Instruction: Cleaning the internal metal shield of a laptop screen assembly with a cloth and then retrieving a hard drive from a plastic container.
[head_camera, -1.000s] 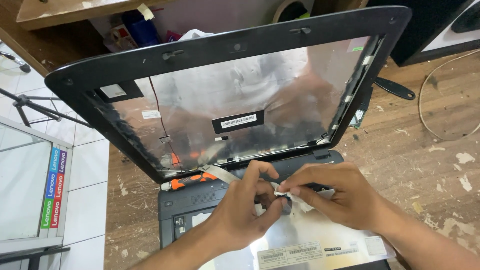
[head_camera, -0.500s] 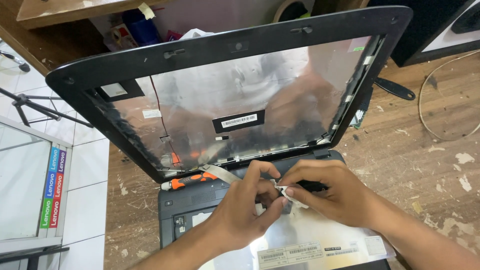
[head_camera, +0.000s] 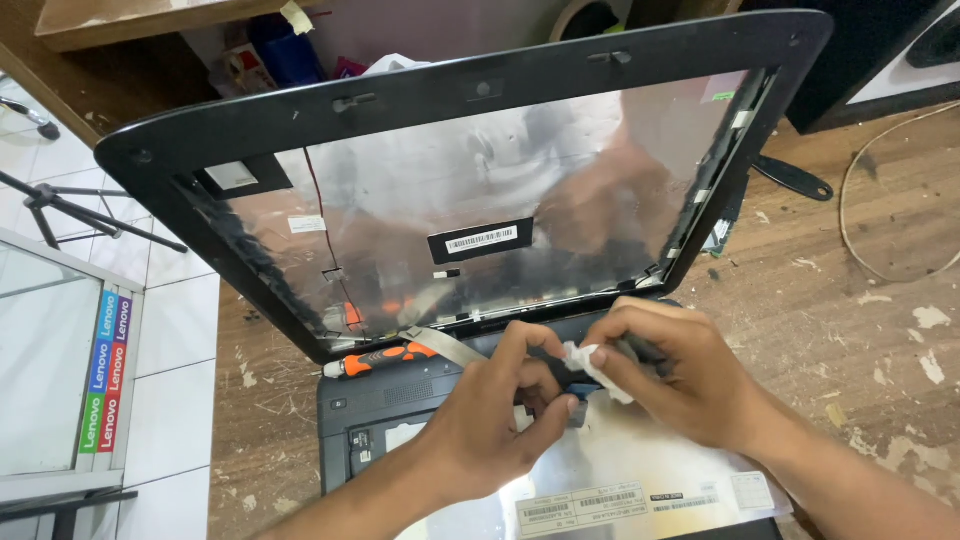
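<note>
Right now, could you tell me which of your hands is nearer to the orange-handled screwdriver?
Left. The left hand sits just right of the orange-handled screwdriver; the right hand is farther right, pinching a white tape piece.

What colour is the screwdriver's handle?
Orange and black; the screwdriver shows best in the head view.
</note>
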